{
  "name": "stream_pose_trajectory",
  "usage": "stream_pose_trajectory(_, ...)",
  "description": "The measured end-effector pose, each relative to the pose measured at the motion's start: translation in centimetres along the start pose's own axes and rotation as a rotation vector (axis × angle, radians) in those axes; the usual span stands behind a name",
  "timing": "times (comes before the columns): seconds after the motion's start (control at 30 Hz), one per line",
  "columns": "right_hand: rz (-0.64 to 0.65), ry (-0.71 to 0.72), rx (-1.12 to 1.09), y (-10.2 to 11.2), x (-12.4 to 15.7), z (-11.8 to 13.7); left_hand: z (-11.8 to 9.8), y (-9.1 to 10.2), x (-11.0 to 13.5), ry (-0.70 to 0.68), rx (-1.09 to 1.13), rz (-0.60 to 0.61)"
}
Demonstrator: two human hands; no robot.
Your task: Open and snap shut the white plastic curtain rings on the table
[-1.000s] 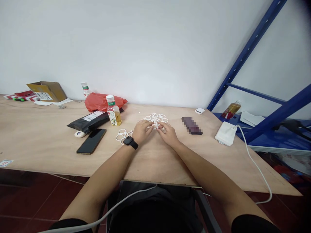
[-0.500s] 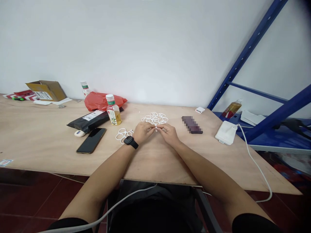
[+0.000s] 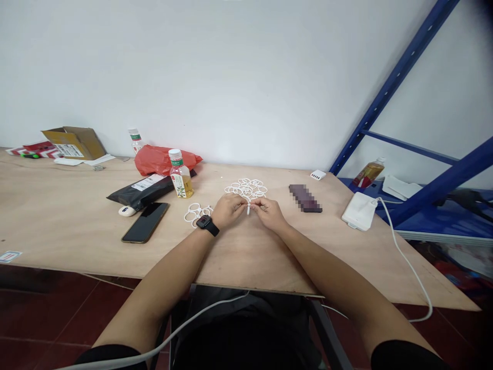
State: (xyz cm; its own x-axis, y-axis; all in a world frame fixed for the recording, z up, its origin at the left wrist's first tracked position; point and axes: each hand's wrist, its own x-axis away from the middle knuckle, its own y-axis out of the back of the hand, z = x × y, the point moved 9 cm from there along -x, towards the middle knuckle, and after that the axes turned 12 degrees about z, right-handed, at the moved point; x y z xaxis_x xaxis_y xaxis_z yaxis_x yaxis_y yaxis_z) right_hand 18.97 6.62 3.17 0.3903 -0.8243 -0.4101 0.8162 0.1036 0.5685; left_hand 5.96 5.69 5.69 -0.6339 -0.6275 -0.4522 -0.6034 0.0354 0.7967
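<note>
Between my two hands is a small white ring piece [image 3: 248, 209], seen nearly edge-on. My left hand [image 3: 230, 208], with a black watch on its wrist, pinches it from the left. From the other side my right hand [image 3: 268, 212] grips it between thumb and fingers. Just beyond my fingertips lies a pile of white rings [image 3: 246, 186] on the table, some overlapping. A smaller cluster of joined white rings [image 3: 194, 210] rests left of my left hand, partly covered by the watch and wrist.
The wooden table [image 3: 246, 257] holds a drink bottle [image 3: 181, 177], a phone [image 3: 145, 222], a black parcel [image 3: 140, 190] and a red bag [image 3: 154, 160] on the left. A blurred dark object [image 3: 305, 198] and a white power bank [image 3: 359, 210] with a cable lie right.
The white piece between my fingertips has turned and now shows more of itself, sticking down toward me. Both hands stay almost in place.
</note>
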Motion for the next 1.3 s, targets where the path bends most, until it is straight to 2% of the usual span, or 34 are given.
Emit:
stream_pose_trajectory(0.2, -0.094, -0.007, -0.099, -0.1, 0.1, 0.0, 0.3, 0.7, 0.2, -0.021, 0.033, -0.110)
stream_pose_trajectory(0.33, -0.073, -0.045, -0.090, -0.3, -0.1, -1.0, 0.8, 0.7, 0.2, 0.004, -0.033, -0.092)
stream_pose_trajectory(0.47, -0.055, -0.105, 0.257, 0.8, -0.6, -2.2, 2.1, 0.4, 0.1, 0.168, -0.197, 0.039)
stream_pose_trajectory(0.57, 0.056, -0.170, 0.502, 0.7, -0.9, -3.7, 3.1, -0.2, 0.3, 0.293, -0.315, 0.184)
stream_pose_trajectory(0.67, 0.149, -0.292, 0.614, 0.3, -0.8, -5.6, 3.9, -1.4, 0.7, 0.367, -0.405, 0.350)
stream_pose_trajectory(0.77, 0.168, -0.314, 0.628, 0.1, -0.7, -6.0, 5.1, -1.8, 1.4, 0.464, -0.470, 0.421)
stream_pose_trajectory(0.9, 0.142, -0.256, 0.590, 0.0, -0.9, -5.1, 6.8, -0.5, 2.4, 0.627, -0.531, 0.360)
stream_pose_trajectory(0.97, 0.086, -0.205, 0.528, 0.3, -1.0, -4.2, 7.0, 0.3, 2.4, 0.658, -0.509, 0.292)
stream_pose_trajectory(1.07, -0.077, -0.110, 0.327, 1.1, -0.8, -2.3, 5.8, 1.0, 1.8, 0.585, -0.400, 0.137)
stream_pose_trajectory(1.13, -0.188, -0.108, 0.125, 1.6, -0.2, -1.7, 4.4, 1.1, 1.2, 0.491, -0.305, 0.026)
stream_pose_trajectory(1.23, -0.224, -0.147, -0.133, 1.1, 0.4, -1.4, 2.5, 0.9, 0.7, 0.376, -0.211, -0.072)
stream_pose_trajectory(1.3, -0.200, -0.134, -0.200, 0.5, 0.5, -0.9, 1.9, 0.6, 0.6, 0.338, -0.175, -0.093)
